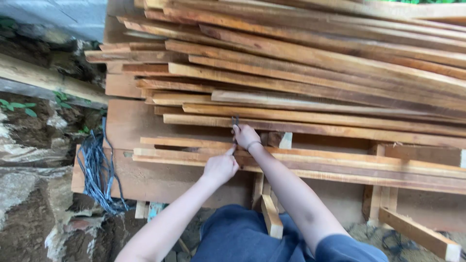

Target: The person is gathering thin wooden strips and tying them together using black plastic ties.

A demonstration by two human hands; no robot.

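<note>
A tall stack of long reddish-brown wooden planks point(310, 77) fills the upper and right part of the head view. My right hand point(245, 135) reaches up to one plank's edge and pinches a small dark tool point(235, 120), perhaps a pencil, against the wood. My left hand point(221, 166) rests lower on a thin wooden strip point(340, 162), fingers curled, index finger pointing up toward the right hand. A band circles my right wrist. My knees in blue trousers point(242, 237) show at the bottom.
A bundle of blue-grey plastic strips point(99, 174) hangs at the left of the stack. Rough stone and soil point(34, 145) lie further left. Short wooden offcuts point(272, 216) and a wooden frame point(417, 233) stand under the planks.
</note>
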